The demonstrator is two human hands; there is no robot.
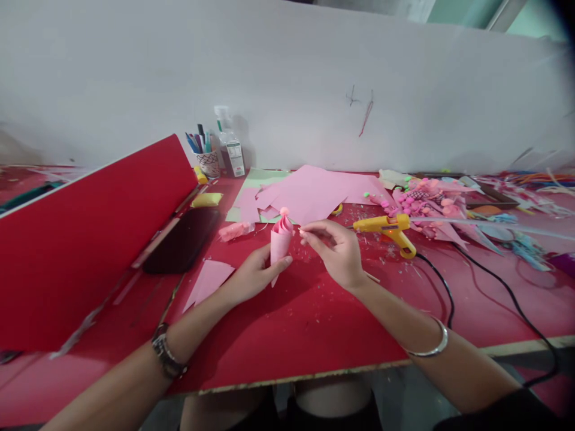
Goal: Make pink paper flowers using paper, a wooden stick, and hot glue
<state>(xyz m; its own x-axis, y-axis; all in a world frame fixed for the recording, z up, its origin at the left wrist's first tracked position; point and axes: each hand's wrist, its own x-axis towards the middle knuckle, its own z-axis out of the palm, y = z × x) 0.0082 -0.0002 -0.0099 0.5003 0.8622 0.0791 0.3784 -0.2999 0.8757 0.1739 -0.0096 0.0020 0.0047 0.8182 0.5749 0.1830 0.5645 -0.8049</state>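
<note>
My left hand [258, 272] is closed round a rolled pink paper cone [280, 244], held upright with its narrow tip down. A small peach-pink ball [284, 211] sits at the top of the cone's curled paper. Close to the cone's upper right side, my right hand [336, 248] pinches something tiny and pale between thumb and fingertips, too small to name. A yellow glue gun [389, 230] lies on the table to the right of that hand, a small orange light showing on it. Left of the cone is a pink clay-like packet [236, 231].
Pink paper sheets [309, 191] lie at the back. Finished-looking pink cones with balls [422, 203] are heaped at the right. A black cable [442, 281] runs off the front edge. On the left are a dark phone-like slab [182, 242], a red board [99, 239] and a pen cup [207, 163].
</note>
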